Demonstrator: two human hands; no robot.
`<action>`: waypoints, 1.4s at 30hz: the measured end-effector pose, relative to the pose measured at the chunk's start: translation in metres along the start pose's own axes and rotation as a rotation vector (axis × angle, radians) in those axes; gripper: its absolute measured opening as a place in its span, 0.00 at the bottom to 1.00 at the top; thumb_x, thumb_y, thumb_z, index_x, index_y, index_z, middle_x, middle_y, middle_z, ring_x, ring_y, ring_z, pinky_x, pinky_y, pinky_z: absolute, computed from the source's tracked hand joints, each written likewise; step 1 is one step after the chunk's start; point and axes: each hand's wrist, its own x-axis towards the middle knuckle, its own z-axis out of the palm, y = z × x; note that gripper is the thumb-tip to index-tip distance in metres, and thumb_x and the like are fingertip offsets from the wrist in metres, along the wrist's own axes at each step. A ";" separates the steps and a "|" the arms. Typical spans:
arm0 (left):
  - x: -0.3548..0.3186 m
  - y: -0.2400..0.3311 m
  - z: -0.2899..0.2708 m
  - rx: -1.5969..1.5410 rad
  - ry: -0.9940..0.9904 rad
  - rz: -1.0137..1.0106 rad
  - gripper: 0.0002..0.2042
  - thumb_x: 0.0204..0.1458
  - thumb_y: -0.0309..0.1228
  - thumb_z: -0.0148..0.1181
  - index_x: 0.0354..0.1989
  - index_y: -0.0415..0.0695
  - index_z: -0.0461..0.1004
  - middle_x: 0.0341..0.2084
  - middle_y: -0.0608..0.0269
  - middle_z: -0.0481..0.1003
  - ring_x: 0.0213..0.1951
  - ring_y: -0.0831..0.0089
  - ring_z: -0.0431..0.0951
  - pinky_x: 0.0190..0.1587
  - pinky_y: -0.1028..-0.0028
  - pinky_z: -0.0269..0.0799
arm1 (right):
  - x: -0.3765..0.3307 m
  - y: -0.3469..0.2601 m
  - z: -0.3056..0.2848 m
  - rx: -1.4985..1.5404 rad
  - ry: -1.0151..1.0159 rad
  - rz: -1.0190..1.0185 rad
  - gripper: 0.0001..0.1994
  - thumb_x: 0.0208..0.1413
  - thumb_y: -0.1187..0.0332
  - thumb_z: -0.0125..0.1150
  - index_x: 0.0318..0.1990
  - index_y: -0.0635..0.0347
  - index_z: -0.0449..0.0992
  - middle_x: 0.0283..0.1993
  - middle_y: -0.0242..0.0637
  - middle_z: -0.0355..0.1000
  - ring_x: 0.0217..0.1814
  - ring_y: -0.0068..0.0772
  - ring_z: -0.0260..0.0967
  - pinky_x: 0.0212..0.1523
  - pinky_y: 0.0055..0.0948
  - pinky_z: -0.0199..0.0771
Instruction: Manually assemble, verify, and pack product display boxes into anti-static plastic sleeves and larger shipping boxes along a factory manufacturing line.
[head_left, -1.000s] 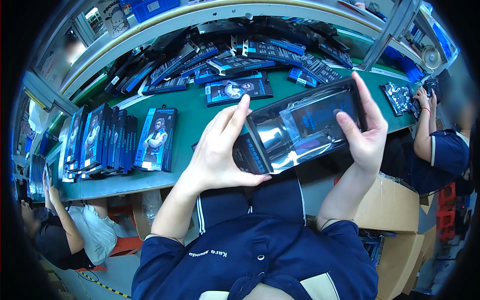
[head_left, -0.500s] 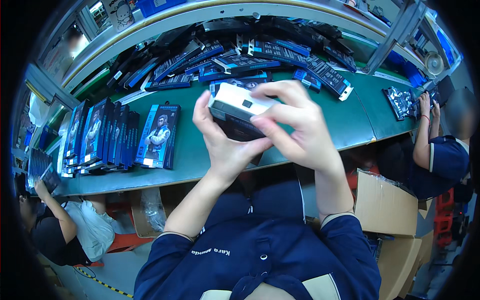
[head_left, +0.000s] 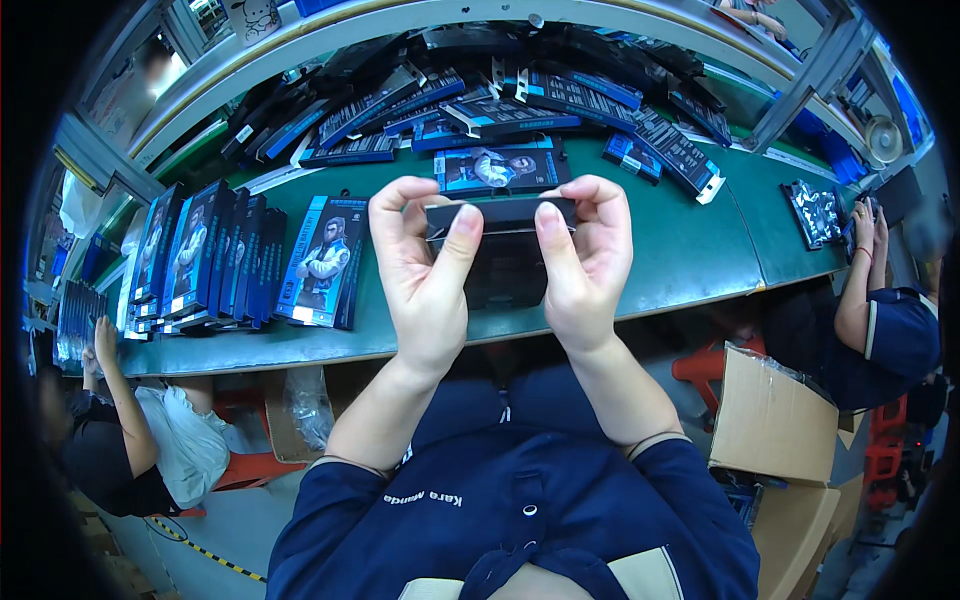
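Observation:
Between my two hands a dark thin carton (head_left: 505, 262) stands on end, its narrow end turned up toward me. My left hand (head_left: 425, 285) pinches the left corner of that end, thumb bent over its black flap. At the right corner my right hand (head_left: 588, 270) grips it the same way. The black flap spans the end between both thumbs; whether its edge is tucked in fully I cannot tell. Just beyond lies a blue-and-black printed carton (head_left: 500, 167) showing a bearded figure.
Several upright cartons (head_left: 200, 260) stand in a row at left, with one printed carton (head_left: 325, 262) leaning beside them. A heap of cartons (head_left: 400, 105) fills the far side of the green table (head_left: 690, 255). Co-workers sit at both sides; an open cardboard box (head_left: 770, 415) stands at lower right.
The carton's end showed a white inner flap; now a black flap covers it. My right hand has moved from over the end to its right corner, and both hands now hold it evenly.

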 end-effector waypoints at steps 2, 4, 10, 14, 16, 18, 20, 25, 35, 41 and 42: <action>0.003 -0.005 -0.003 0.017 -0.021 0.043 0.16 0.57 0.19 0.59 0.49 0.43 0.61 0.44 0.53 0.74 0.43 0.77 0.74 0.46 0.80 0.70 | 0.004 0.003 -0.003 -0.010 -0.020 -0.013 0.10 0.59 0.79 0.57 0.45 0.63 0.64 0.45 0.39 0.69 0.46 0.24 0.68 0.50 0.24 0.69; 0.005 -0.014 -0.009 0.038 -0.064 0.156 0.12 0.57 0.20 0.60 0.42 0.43 0.62 0.44 0.51 0.74 0.46 0.74 0.75 0.46 0.79 0.70 | 0.003 0.012 -0.006 -0.100 -0.042 -0.102 0.11 0.59 0.77 0.60 0.43 0.62 0.63 0.42 0.39 0.70 0.45 0.25 0.68 0.51 0.26 0.69; 0.002 -0.026 -0.051 0.187 -0.466 -0.188 0.42 0.44 0.27 0.73 0.66 0.39 0.51 0.62 0.42 0.62 0.64 0.58 0.64 0.65 0.64 0.58 | -0.010 0.038 -0.017 -0.204 -0.082 -0.242 0.18 0.60 0.72 0.62 0.52 0.55 0.60 0.42 0.36 0.68 0.43 0.23 0.67 0.48 0.23 0.68; -0.030 -0.023 -0.049 0.312 -0.732 -0.313 0.60 0.35 0.38 0.72 0.73 0.38 0.34 0.70 0.39 0.45 0.73 0.51 0.44 0.71 0.59 0.44 | 0.000 0.054 -0.013 0.016 -0.101 0.136 0.15 0.68 0.69 0.49 0.58 0.57 0.61 0.50 0.38 0.69 0.51 0.25 0.68 0.53 0.27 0.70; -0.024 0.002 -0.042 0.872 -0.532 -0.017 0.56 0.34 0.40 0.73 0.74 0.49 0.44 0.68 0.38 0.51 0.68 0.43 0.53 0.68 0.55 0.52 | 0.018 0.067 -0.018 -0.383 -0.284 -0.080 0.24 0.60 0.64 0.61 0.61 0.59 0.63 0.58 0.44 0.65 0.60 0.35 0.65 0.62 0.35 0.65; -0.014 0.029 -0.043 1.477 -0.278 0.041 0.50 0.36 0.41 0.73 0.72 0.57 0.52 0.65 0.38 0.55 0.63 0.38 0.60 0.64 0.51 0.57 | 0.028 0.072 -0.039 -1.177 -0.404 -0.220 0.31 0.54 0.59 0.65 0.65 0.54 0.63 0.67 0.50 0.57 0.70 0.53 0.55 0.68 0.53 0.53; -0.001 0.037 -0.062 1.881 -0.088 -0.099 0.47 0.38 0.43 0.72 0.71 0.57 0.55 0.64 0.37 0.56 0.60 0.38 0.63 0.61 0.49 0.60 | 0.029 0.077 -0.053 -1.633 -0.479 -0.168 0.33 0.56 0.53 0.62 0.68 0.50 0.62 0.72 0.51 0.53 0.74 0.61 0.47 0.69 0.67 0.40; 0.014 0.016 -0.124 2.247 -0.031 -0.096 0.44 0.40 0.42 0.73 0.67 0.42 0.58 0.65 0.33 0.55 0.66 0.36 0.55 0.66 0.48 0.54 | -0.004 0.048 -0.062 -1.521 -0.683 -0.024 0.29 0.58 0.50 0.58 0.64 0.52 0.66 0.71 0.46 0.57 0.73 0.61 0.49 0.70 0.66 0.39; -0.028 0.012 -0.037 1.328 -1.091 0.025 0.40 0.36 0.32 0.70 0.65 0.53 0.65 0.69 0.46 0.54 0.69 0.41 0.53 0.69 0.48 0.47 | 0.060 0.011 -0.256 -1.407 0.202 -0.144 0.08 0.47 0.67 0.67 0.31 0.62 0.81 0.30 0.46 0.77 0.38 0.47 0.75 0.43 0.39 0.74; -0.021 0.014 -0.035 1.409 -0.932 0.029 0.29 0.44 0.28 0.67 0.60 0.49 0.71 0.59 0.51 0.71 0.61 0.43 0.67 0.63 0.55 0.62 | 0.102 -0.028 -0.403 -1.628 1.274 0.193 0.12 0.51 0.63 0.58 0.40 0.59 0.76 0.48 0.47 0.72 0.50 0.48 0.71 0.50 0.45 0.73; -0.018 0.013 -0.033 1.440 -0.928 0.142 0.26 0.47 0.30 0.66 0.59 0.48 0.72 0.56 0.51 0.73 0.57 0.46 0.72 0.59 0.60 0.68 | 0.112 -0.033 -0.402 -1.646 1.293 0.274 0.14 0.51 0.64 0.57 0.45 0.59 0.73 0.53 0.46 0.68 0.53 0.49 0.70 0.51 0.45 0.73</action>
